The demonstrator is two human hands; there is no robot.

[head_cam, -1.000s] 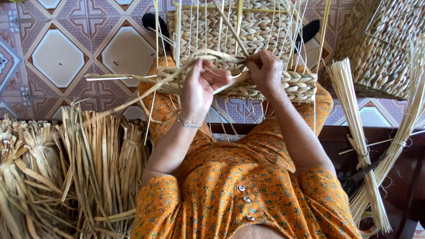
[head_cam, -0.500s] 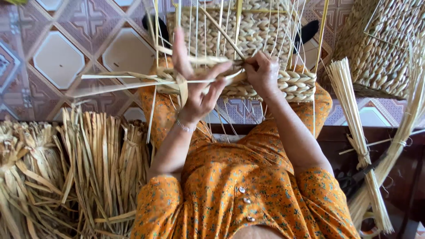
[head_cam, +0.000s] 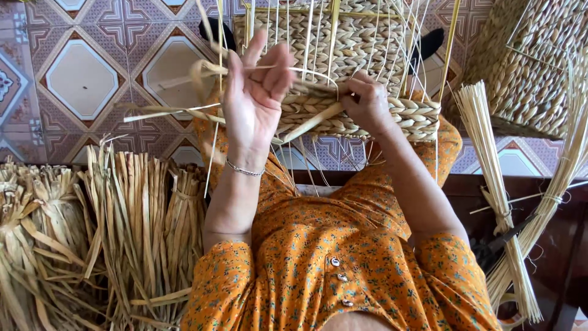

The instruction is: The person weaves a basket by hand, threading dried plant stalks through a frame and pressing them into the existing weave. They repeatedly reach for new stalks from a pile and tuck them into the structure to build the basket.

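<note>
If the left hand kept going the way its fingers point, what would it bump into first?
Probably the thin upright stakes of the half-woven basket. The left hand points up toward them, though depth is hard to judge.

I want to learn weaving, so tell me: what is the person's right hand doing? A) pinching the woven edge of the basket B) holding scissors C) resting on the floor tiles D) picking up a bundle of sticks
A: the right hand is closed on the braided rim of the half-woven basket, while the left hand is raised, palm open, with a flat straw strand running behind it.
</note>
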